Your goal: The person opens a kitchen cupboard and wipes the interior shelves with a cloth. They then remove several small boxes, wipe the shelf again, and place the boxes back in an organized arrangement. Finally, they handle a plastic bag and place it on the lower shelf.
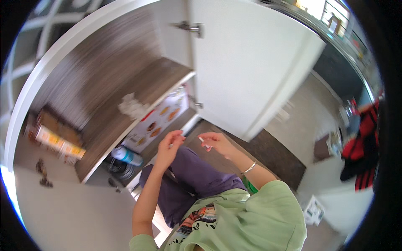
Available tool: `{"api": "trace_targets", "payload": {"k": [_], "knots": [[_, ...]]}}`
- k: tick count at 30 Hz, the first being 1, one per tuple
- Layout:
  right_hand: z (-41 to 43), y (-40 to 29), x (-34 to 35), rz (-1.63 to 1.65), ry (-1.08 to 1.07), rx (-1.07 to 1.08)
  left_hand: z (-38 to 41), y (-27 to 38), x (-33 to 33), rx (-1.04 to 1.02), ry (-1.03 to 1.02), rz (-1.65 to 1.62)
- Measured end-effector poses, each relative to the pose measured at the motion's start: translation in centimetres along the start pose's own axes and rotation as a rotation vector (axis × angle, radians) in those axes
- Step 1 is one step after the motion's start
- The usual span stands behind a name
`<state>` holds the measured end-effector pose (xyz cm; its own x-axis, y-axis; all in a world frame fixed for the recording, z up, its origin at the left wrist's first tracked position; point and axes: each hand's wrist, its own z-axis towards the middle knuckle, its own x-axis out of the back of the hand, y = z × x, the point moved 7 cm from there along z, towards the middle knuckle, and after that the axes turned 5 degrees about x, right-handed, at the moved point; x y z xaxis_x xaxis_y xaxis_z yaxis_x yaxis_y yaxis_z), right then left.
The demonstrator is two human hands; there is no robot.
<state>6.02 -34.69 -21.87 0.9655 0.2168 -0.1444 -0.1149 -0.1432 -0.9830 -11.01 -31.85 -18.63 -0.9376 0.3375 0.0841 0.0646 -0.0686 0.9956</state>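
My right hand [217, 145] pinches a small white stick-like piece [205, 142] between thumb and fingers, above my lap. To its left, my left hand [169, 146] hovers with bent fingers in front of the lower compartment. A speck of white shows by its fingers, too small and blurred to tell whether it is held. The two hands are apart. Before them stands an open cabinet with a wood-grain shelf [106, 117]. On that shelf lies a crumpled white tissue or thin plastic [133, 106], near the front edge.
An orange-and-white box [59, 141] sits at the shelf's left end. Below are a printed white carton [157, 122], a blue-and-white can [127, 156] and coiled dark cable [121, 171]. The white cabinet door [251, 62] stands swung out to the right. Red-and-black cloth [361, 144] hangs far right.
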Motion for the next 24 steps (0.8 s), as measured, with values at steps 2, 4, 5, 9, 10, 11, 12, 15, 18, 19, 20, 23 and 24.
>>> {"api": "trace_targets", "payload": {"k": [2,4,5,9,10,11,12,15,18,19,20,23,24], "knots": [[-4.8,-0.5,4.6,0.120,0.150,0.094,0.4,1.0,-8.0,0.035,-0.255,-0.022],[-9.7,-3.4,7.6,0.248,0.313,0.186,0.3,2.5,-15.6,-0.037,-0.495,-0.080],[-11.7,-4.0,10.1,0.327,0.399,0.256,0.3,3.1,-19.9,-0.104,-0.600,-0.123],[-21.1,-2.1,19.0,0.555,0.758,0.471,-0.3,4.6,-33.9,-0.112,-0.750,-0.076],[-23.6,-1.0,20.6,0.575,0.840,0.482,-1.1,5.1,-36.9,-0.336,-0.722,0.101],[-25.9,-0.1,22.3,0.595,0.917,0.491,-1.8,5.1,-39.6,-0.402,-0.706,0.157],[-28.1,1.1,23.7,0.621,0.973,0.498,-2.4,4.8,-42.4,-0.480,-0.724,0.202],[-32.9,4.3,26.1,0.686,1.123,0.503,-3.4,3.5,-48.5,-0.626,-0.765,0.255],[-35.9,6.4,28.5,0.665,1.259,0.520,-3.5,3.1,-53.3,-0.666,-0.869,0.309],[-36.5,6.8,29.4,0.664,1.304,0.552,-3.7,3.0,-54.6,-0.711,-0.874,0.296],[-37.0,7.2,30.3,0.663,1.348,0.583,-3.6,3.0,-55.6,-0.755,-0.878,0.282],[-38.5,7.7,32.4,0.661,1.456,0.634,-3.5,3.1,-58.5,-0.895,-0.846,0.255],[-38.7,8.0,33.0,0.664,1.480,0.622,-2.9,2.3,-59.7,-0.819,-0.895,0.256]]}}
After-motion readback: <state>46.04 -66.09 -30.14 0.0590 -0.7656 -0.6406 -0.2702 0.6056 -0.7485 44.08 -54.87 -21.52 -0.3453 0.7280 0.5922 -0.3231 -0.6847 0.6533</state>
